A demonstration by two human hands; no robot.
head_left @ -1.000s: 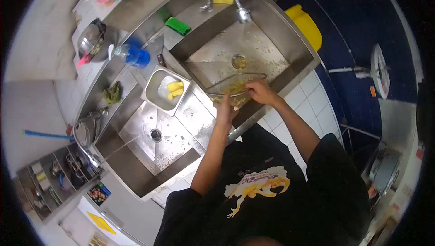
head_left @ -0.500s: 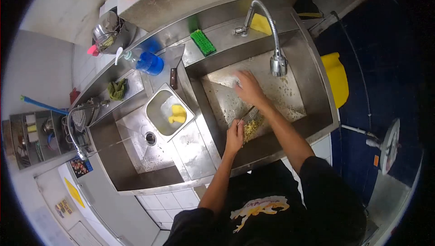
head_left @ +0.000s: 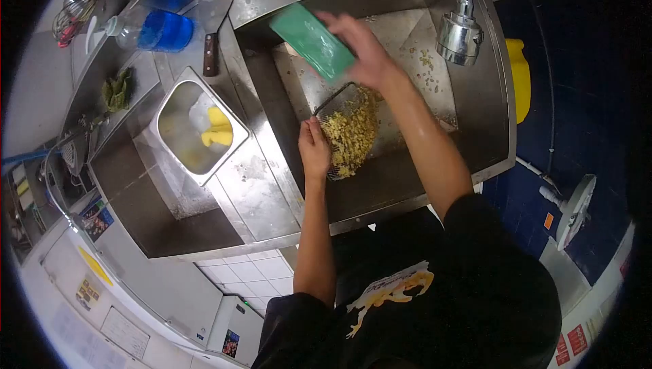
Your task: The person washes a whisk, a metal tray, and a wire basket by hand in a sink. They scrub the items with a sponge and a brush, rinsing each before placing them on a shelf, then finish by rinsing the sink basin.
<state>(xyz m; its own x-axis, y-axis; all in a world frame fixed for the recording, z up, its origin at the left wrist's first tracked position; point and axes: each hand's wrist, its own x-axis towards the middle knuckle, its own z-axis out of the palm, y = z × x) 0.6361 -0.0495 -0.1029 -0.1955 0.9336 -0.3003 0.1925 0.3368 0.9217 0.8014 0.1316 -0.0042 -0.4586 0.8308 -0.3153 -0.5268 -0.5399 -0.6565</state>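
My left hand [head_left: 314,150] grips the near edge of a glass dish [head_left: 350,131] smeared with yellow food scraps, held tilted inside the right sink basin [head_left: 468,124]. My right hand [head_left: 360,46] is raised above the dish and holds a green scrubbing brush [head_left: 312,41] by its back. The tap's spray head [head_left: 454,38] hangs just to the right of that hand.
A small steel container [head_left: 178,155] with yellow sponges stands on the divider between the basins. A blue-filled bottle [head_left: 156,29], a scraper [head_left: 210,53] and a green rag [head_left: 117,89] lie on the back ledge. The left basin [head_left: 170,226] is at lower left.
My right hand reached to the back ledge, took the green brush and brought it over the dish. The dish has been tipped up on edge. The view moved closer to the sink.
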